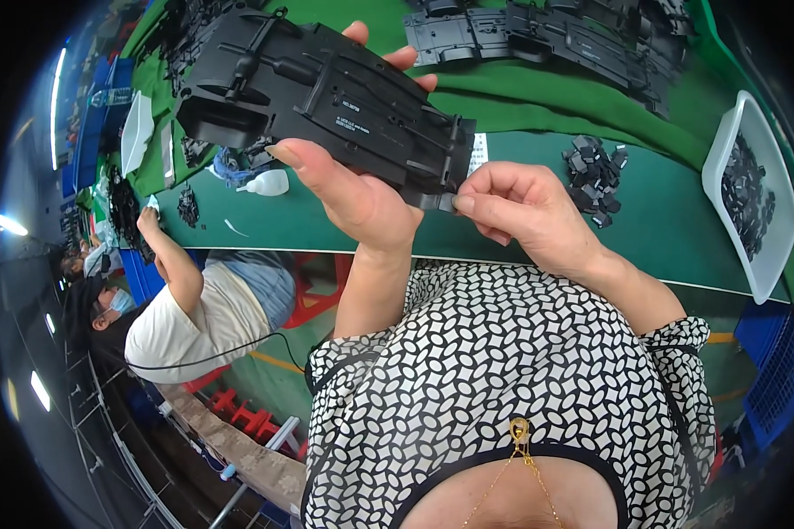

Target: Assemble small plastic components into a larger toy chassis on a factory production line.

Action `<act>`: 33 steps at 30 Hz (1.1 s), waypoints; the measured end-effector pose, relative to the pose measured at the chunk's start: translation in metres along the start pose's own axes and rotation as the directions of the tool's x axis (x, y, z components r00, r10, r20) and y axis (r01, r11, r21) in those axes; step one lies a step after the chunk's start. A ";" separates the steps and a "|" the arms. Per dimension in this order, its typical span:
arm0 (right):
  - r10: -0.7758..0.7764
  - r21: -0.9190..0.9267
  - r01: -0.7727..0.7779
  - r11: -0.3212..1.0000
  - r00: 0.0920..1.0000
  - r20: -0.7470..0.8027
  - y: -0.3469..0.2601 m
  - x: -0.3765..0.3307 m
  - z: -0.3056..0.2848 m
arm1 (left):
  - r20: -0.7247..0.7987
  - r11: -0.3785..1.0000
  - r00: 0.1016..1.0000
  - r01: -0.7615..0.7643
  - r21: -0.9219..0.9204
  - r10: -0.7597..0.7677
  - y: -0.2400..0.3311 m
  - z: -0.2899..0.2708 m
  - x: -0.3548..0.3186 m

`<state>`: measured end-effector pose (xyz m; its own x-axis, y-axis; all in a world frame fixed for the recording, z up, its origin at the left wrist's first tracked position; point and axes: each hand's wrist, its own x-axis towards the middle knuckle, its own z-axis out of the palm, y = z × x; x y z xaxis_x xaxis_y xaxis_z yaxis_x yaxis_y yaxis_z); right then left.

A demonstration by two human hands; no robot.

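Observation:
A black plastic toy car chassis [326,101] is held up over the table, its moulded underside facing me. My left hand [362,198] grips it from below, with the thumb along the near edge and fingertips showing past the far edge. At the chassis's right end, my right hand [525,207] pinches a small dark piece [438,201] against the corner. Whether that piece is joined to the chassis cannot be made out. Just right of my right hand lies a loose pile of small black plastic pieces [595,176] on the green table [653,220].
A white tray [719,163] of small black parts stands at the right. More chassis [582,48] lie on green cloth [520,97] at the back. A white squeeze bottle [267,182] rests at the left. Beyond it, a masked co-worker [194,300] sits at the table.

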<state>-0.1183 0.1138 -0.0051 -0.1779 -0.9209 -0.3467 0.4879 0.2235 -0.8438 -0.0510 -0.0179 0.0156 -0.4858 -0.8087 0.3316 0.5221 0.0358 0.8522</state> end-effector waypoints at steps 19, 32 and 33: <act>-0.105 0.106 0.136 0.985 0.960 -0.260 0.003 -0.046 -0.043 | 0.040 0.760 0.878 0.436 -0.482 -0.478 0.008 -0.102 0.117; -0.791 -0.984 0.069 0.166 0.605 -0.091 -0.028 -0.040 -0.116 | -0.642 0.924 0.679 0.356 -0.135 -0.356 -0.010 -0.234 0.249; -0.790 -0.985 0.071 0.159 0.608 -0.084 -0.035 -0.034 -0.119 | -0.590 0.914 0.706 0.375 -0.157 -0.391 0.000 -0.225 0.237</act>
<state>-0.2311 0.1751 -0.0126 -0.5650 -0.7093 0.4215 -0.7764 0.2842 -0.5625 -0.0080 -0.3418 0.0029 -0.1333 -0.9316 -0.3383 0.4046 -0.3627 0.8395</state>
